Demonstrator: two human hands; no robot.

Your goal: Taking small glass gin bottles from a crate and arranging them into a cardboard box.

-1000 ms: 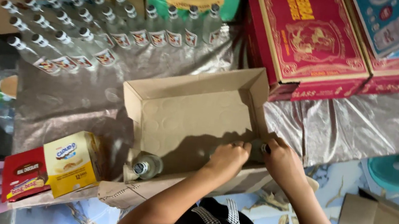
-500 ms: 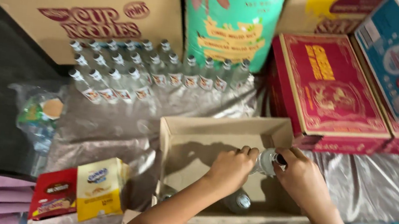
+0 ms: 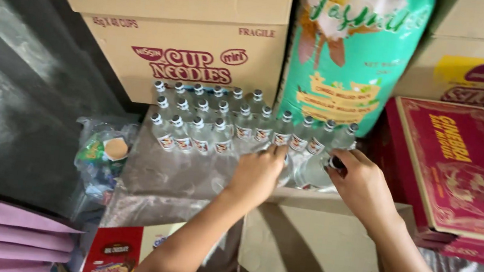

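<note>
A silvery plastic sheet (image 3: 171,173) covers the surface, hemmed by stacked cardboard cartons (image 3: 190,57) far, a red box (image 3: 462,173) right and a dark wall left. The left hand (image 3: 257,177) rests fingers-down on a clear bottle (image 3: 284,170) at the near-right end of the bottle rows (image 3: 213,120); the right hand (image 3: 361,186) grasps another bottle (image 3: 318,169) just beside it. Bare sheet lies near-left; an open carton (image 3: 308,247) sits nearest.

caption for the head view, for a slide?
Both hands, left hand and right hand, set clear glass bottles beside standing rows of bottles.
</note>
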